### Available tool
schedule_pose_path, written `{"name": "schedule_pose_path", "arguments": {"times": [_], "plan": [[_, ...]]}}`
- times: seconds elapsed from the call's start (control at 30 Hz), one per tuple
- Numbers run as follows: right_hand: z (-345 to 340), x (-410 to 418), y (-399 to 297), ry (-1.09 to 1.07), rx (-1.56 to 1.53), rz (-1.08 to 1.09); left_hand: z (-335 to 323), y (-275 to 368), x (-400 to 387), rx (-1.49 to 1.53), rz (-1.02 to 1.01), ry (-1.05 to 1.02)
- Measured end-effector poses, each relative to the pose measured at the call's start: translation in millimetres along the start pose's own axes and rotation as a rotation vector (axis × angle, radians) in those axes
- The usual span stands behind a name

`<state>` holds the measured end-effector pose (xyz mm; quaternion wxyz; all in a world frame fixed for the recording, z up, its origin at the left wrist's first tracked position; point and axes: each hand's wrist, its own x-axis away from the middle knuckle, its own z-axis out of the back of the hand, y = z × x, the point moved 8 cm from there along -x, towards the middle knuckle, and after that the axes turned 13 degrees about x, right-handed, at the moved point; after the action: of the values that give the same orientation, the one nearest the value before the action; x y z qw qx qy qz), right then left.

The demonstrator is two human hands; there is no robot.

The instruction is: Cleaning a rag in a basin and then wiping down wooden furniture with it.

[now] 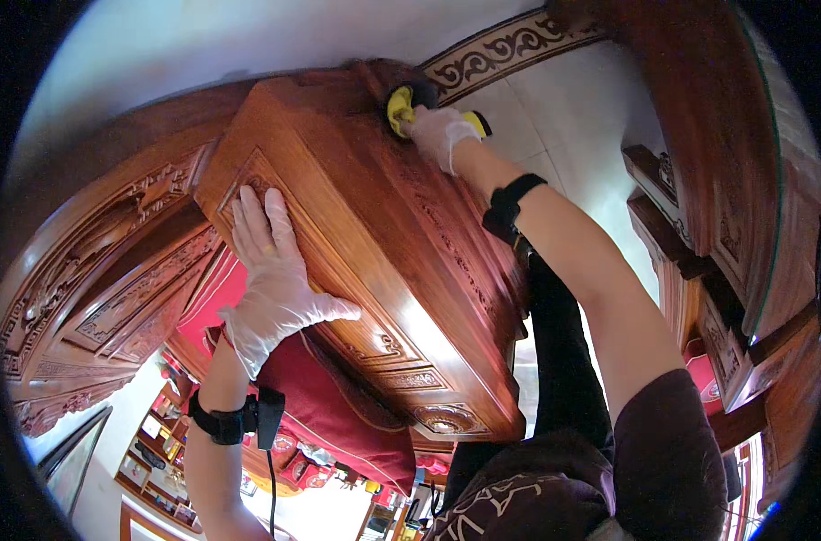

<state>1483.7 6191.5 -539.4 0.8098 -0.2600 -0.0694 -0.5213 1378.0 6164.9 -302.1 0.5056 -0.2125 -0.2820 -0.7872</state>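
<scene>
A carved reddish-brown wooden armrest panel (pixel 346 270) of a large seat fills the middle of the view. My left hand (pixel 265 277), in a thin whitish glove, lies spread against its inner carved face, holding nothing. My right hand (pixel 444 132), gloved the same way, grips a yellow-and-black handheld tool (pixel 400 111) at the far lower end of the panel's outer side. The tool's dark round head is blurred against the wood, and my fingers partly hide its body. Black straps go round both of my forearms.
Red seat cushions (pixel 349 412) lie beyond the panel. The carved wooden backrest (pixel 106 270) rises at the left. Pale floor tiles with a patterned border (pixel 512 51) lie beside my right hand. More carved wooden furniture (pixel 722 169), seemingly a table, stands at the right.
</scene>
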Motion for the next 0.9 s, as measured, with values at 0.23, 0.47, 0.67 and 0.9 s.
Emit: {"name": "schedule_pose_path", "arguments": {"times": [0.23, 0.47, 0.67, 0.9], "plan": [[-39, 79, -28, -0.062, -0.172, -0.043, 6, -2, 5, -0.024, 0.068, -0.023], [-75, 165, -59, -0.083, -0.159, -0.057, 3, -10, 4, -0.078, 0.044, 0.008], [-96, 233, -70, 0.012, -0.173, -0.164, 4, -1, 0, -0.099, 0.067, 0.015], [-155, 318, -92, -0.021, -0.172, -0.17, 4, 2, 2, -0.049, 0.007, -0.019]]}}
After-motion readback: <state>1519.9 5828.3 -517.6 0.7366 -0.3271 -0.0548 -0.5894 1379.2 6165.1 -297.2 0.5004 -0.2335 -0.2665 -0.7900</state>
